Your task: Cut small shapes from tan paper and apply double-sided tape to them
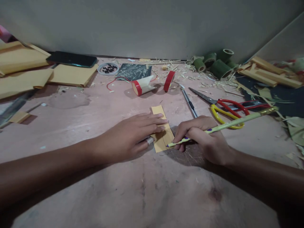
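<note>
The right grip pinches a slim pale-green pencil with purple spots, its tip touching a flat tan paper strip just left of this grip. The left grip, fingers slightly spread, rests over the strip, which lies on the pinkish table. Beyond the right grip lie a grey-and-black cutter knife and metal scissors with red and yellow handles; beyond the left grip, a white tube banded in red.
</note>
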Demonstrator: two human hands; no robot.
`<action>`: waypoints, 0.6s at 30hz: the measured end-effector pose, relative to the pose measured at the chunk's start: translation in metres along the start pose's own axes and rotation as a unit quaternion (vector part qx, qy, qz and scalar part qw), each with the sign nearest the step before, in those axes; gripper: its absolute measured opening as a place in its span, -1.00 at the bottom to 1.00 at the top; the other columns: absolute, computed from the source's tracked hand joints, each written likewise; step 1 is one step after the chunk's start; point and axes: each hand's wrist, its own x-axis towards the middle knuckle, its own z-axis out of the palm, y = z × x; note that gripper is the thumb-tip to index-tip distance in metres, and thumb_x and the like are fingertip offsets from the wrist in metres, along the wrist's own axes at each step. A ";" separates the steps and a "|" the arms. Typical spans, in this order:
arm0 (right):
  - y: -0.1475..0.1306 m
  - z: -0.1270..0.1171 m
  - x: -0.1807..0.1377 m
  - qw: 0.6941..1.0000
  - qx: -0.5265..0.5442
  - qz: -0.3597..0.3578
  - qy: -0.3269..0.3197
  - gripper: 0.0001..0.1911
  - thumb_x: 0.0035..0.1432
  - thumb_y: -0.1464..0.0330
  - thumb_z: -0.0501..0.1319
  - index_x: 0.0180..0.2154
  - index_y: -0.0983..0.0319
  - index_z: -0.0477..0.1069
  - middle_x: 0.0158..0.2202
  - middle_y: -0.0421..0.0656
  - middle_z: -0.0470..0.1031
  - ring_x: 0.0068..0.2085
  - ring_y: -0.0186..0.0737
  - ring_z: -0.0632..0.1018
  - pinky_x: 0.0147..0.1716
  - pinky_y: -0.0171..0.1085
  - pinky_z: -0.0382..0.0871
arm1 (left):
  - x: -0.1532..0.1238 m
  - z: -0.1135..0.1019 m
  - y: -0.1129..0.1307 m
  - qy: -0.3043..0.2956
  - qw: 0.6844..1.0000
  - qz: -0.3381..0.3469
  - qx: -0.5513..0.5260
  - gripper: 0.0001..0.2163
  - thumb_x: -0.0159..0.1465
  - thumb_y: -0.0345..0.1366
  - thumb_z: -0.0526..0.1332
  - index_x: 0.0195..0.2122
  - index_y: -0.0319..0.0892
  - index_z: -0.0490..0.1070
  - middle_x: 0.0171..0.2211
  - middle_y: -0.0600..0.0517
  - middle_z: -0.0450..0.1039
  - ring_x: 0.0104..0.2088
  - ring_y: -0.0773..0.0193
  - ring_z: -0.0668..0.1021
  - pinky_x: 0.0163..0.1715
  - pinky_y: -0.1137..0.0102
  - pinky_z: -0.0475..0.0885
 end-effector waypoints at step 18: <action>0.003 0.001 -0.002 1.000 0.006 -0.017 -0.024 -0.67 0.02 0.48 0.10 -0.56 0.19 0.63 -0.61 -0.21 0.56 -0.61 -0.31 0.55 -0.61 -0.38 0.46 | 0.000 0.000 0.000 -0.005 1.000 0.000 0.005 -0.62 0.38 -0.42 0.09 0.20 -0.23 0.45 0.34 -0.14 0.39 0.34 0.05 0.42 0.34 0.05 0.33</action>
